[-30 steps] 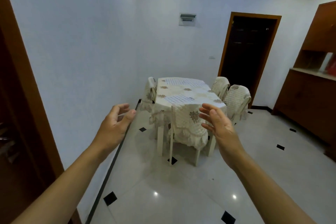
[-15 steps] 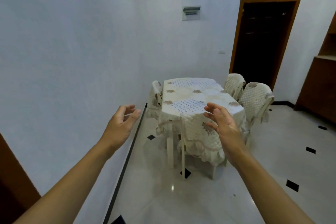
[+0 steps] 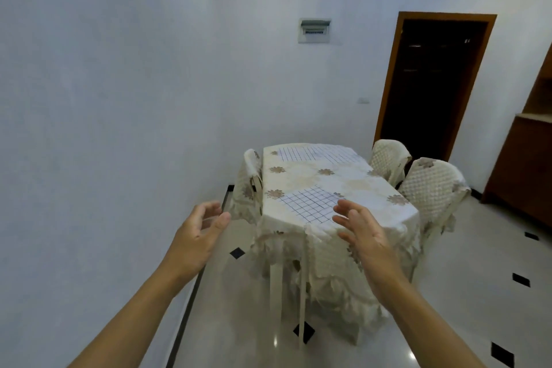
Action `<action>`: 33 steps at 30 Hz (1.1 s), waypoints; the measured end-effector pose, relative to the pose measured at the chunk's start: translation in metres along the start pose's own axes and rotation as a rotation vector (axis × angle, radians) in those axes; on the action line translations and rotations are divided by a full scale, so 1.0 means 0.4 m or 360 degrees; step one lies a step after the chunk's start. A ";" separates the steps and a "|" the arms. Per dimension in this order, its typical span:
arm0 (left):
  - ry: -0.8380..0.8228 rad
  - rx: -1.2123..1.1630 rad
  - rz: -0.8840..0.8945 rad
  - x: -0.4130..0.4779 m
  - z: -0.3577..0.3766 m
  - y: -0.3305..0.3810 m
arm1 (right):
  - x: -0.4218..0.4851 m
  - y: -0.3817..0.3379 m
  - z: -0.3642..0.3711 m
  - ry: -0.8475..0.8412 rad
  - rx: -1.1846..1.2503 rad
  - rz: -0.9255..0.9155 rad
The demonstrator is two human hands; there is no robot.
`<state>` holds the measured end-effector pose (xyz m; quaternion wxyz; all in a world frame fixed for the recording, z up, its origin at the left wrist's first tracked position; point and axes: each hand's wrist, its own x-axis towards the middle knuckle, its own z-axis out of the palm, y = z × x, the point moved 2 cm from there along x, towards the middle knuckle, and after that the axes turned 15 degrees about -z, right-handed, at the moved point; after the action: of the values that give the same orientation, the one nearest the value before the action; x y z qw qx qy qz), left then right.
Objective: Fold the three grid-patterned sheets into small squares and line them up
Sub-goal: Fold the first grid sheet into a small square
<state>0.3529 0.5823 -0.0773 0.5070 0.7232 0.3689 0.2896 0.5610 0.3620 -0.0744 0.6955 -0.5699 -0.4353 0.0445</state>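
A white sheet with a dark grid [image 3: 309,203] lies flat on the near end of the table [image 3: 352,176], which wears a cream flowered cloth. Another grid-patterned sheet [image 3: 316,153] lies at the far end. No third sheet shows. My left hand [image 3: 198,234] is raised in the air left of the table, fingers apart and empty. My right hand [image 3: 361,233] hovers in front of the table's near edge, also empty with fingers spread. Neither hand touches a sheet.
Covered chairs stand around the table: one at the near end [image 3: 298,272], one on the left [image 3: 249,182], two on the right [image 3: 430,188]. A white wall runs along the left. A dark doorway [image 3: 433,84] and a wooden cabinet [image 3: 525,164] are at the right. The floor is glossy tile.
The table has come closer and larger in view as I walked toward it. Both hands stay raised and empty in much the same pose.
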 end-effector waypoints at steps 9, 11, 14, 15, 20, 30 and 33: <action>-0.0068 -0.0059 -0.0107 0.357 -0.019 -0.100 | 0.232 0.195 0.128 0.0081 -0.0033 0.0103; -0.0121 -0.0054 -0.0135 0.412 0.003 -0.123 | 0.269 0.245 0.137 0.0086 -0.0048 0.0135; -0.0154 -0.0021 -0.0154 0.511 0.028 -0.143 | 0.348 0.327 0.139 0.0133 -0.0069 0.0177; -0.0160 -0.0015 -0.0162 0.549 0.036 -0.152 | 0.378 0.358 0.139 0.0151 -0.0067 0.0185; -0.0164 0.0062 -0.0202 0.732 0.088 -0.147 | 0.522 0.498 0.134 0.0214 -0.0005 0.0199; -0.0215 0.0215 -0.0148 1.050 0.218 -0.092 | 0.761 0.700 0.116 0.0243 0.0056 0.0268; -0.0280 0.0259 -0.0205 1.124 0.259 -0.132 | 0.787 0.759 0.102 0.0292 0.0004 0.0315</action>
<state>0.6743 0.9116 -0.1400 0.4945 0.7594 0.3909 0.1611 0.8605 0.6735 -0.1532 0.7252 -0.6109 -0.3116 0.0610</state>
